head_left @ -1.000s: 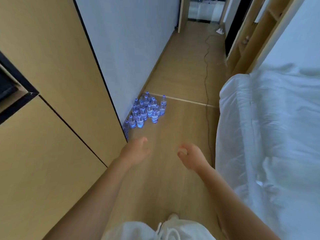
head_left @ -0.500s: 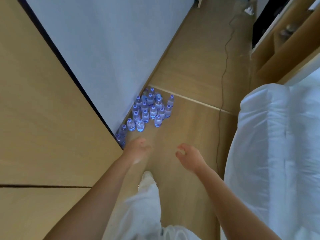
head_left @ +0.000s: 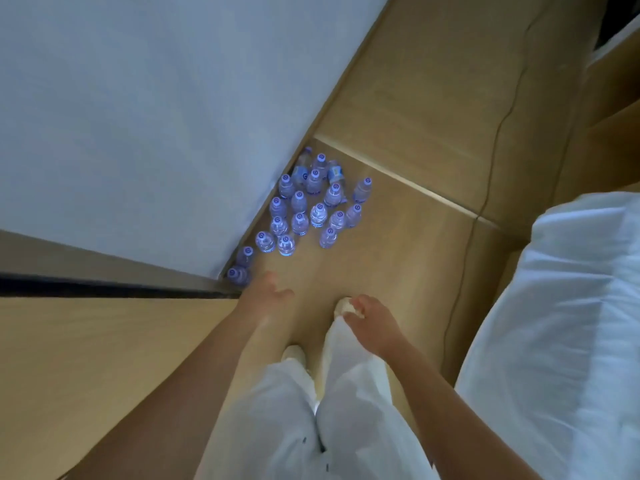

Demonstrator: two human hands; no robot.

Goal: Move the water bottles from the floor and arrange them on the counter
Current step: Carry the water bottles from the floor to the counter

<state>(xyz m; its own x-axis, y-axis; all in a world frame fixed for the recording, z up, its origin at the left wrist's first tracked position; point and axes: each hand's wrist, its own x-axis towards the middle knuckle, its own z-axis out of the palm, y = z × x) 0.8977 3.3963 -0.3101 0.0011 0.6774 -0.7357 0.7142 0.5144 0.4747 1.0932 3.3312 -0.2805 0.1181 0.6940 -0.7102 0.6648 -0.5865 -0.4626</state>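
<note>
Several small clear water bottles [head_left: 313, 206] with blue caps stand clustered on the wooden floor [head_left: 408, 237] against the base of a white wall. Two more bottles [head_left: 240, 268] stand apart at the wall's corner, closest to me. My left hand [head_left: 266, 294] hangs just below and right of those two, fingers loosely apart, holding nothing. My right hand [head_left: 372, 322] is further right, above my legs, fingers loosely curled and empty. Neither hand touches a bottle. The counter is not in view.
A light wooden cabinet panel [head_left: 86, 358] fills the left side. The white wall [head_left: 156, 116] runs behind the bottles. A bed with white bedding [head_left: 561, 323] borders the right. A thin dark cable [head_left: 491, 150] trails along the floor. My white-trousered legs [head_left: 322, 417] and shoes show below.
I have walked toward the bottles and the view has tilted down. The cluster looks larger and closer. Both hands stay empty, held out in front.
</note>
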